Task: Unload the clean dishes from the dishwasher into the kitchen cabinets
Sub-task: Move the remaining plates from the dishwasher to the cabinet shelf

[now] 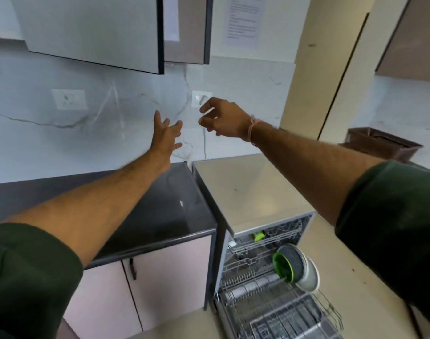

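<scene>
Head view, counts: 2 hands, 2 dark green rolled-up sleeves (392,216), 2 upper doors: grey glossy wall cabinet door (86,28) + brownish wall cabinet door (187,33) just beside it. 2 white wall sockets (69,99), 2 pale pink base cabinet doors (167,277) w/ 1 black handle (133,269), 1 black glossy countertop (160,204). 1 steel-topped dishwasher (245,192), open, 2 racks showing: upper wire rack (270,238), lower wire rack (270,304) pulled out. Nested bowl stack (297,267) lies tilted on its side at lower wire rack's right edge: green-rimmed bowl inside, white outside; exact no. unclear, at least 2. 1 small green piece (258,236) in upper wire rack, can't ID

Hidden/cut: 2nd socket partly behind right hand; wall cabinet tops cut by frame; white paper sheet (244,18) on wall, text unreadable; brown basket (380,143) far right, blurry

Left hand (167,133) up in front of marble-look wall (62,143), below grey door, fingers straight + spread, touches nothing. Right hand (221,118), pink thread band (252,128) on wrist, near left hand, fingers half-curled, gap betw thumb & index, nothing seen in it; blurred
</scene>
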A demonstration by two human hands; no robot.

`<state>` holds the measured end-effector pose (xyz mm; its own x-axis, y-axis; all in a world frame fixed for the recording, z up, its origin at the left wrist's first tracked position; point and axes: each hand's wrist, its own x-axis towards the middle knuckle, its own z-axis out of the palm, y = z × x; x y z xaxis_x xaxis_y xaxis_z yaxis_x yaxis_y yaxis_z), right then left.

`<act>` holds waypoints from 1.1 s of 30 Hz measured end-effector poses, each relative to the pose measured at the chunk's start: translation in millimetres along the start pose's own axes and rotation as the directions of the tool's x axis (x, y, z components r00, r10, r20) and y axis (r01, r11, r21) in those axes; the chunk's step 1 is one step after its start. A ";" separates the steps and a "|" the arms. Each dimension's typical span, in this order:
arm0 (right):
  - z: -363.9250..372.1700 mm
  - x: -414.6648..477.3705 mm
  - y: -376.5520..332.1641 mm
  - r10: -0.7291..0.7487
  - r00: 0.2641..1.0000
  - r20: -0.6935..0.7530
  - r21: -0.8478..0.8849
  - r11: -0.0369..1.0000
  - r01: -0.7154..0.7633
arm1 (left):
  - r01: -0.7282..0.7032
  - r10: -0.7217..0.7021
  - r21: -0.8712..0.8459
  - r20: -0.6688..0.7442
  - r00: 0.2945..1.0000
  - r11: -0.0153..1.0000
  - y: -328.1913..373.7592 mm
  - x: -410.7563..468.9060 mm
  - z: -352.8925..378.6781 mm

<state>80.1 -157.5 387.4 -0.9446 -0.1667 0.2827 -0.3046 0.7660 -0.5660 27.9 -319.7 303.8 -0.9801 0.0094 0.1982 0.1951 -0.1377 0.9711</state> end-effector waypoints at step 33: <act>66.4 -219.0 696.2 0.550 0.753 0.362 -0.028 0.814 -0.580 | 0.704 -0.741 0.272 0.058 0.669 0.657 -532.1 -98.8 401.2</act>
<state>66.8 371.2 -120.0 -0.9230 0.0710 -0.3783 0.3039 0.7376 -0.6030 35.6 150.1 -179.1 -0.7981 0.1660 -0.5793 -0.5517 0.1854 0.8132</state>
